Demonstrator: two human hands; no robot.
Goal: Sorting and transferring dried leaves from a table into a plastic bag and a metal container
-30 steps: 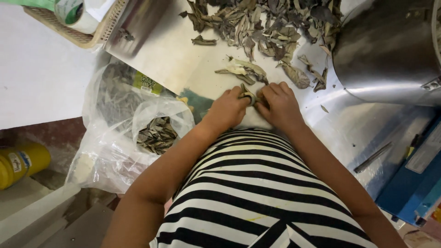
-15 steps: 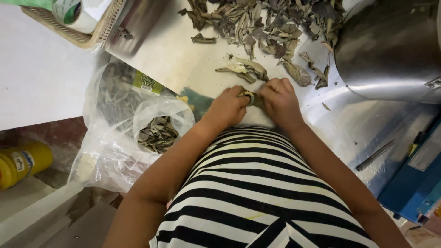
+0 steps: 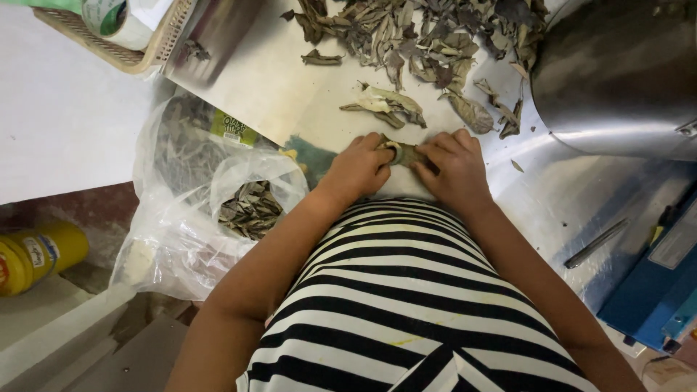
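Note:
Both my hands rest at the near edge of a shiny metal worktop [image 3: 268, 80]. My left hand [image 3: 359, 168] and my right hand [image 3: 454, 165] pinch the same dried olive-green leaf [image 3: 406, 153] between their fingertips. A few loose dried leaves [image 3: 385, 105] lie just beyond the hands. Farther back a big heap of dried leaves [image 3: 428, 33] spreads across the worktop. My black-and-white striped shirt fills the bottom of the view.
A clear plastic bag [image 3: 196, 210] holding dried leaves hangs off the worktop's left edge. A large steel vessel [image 3: 617, 72] stands at the right, a blue machine [image 3: 657, 283] below it. A woven basket [image 3: 127, 36] with a tape roll sits top left, a yellow bottle [image 3: 33, 254] low left.
My hands have stayed in place at the worktop edge, with only small finger shifts on the leaf between them. The view has drifted slightly.

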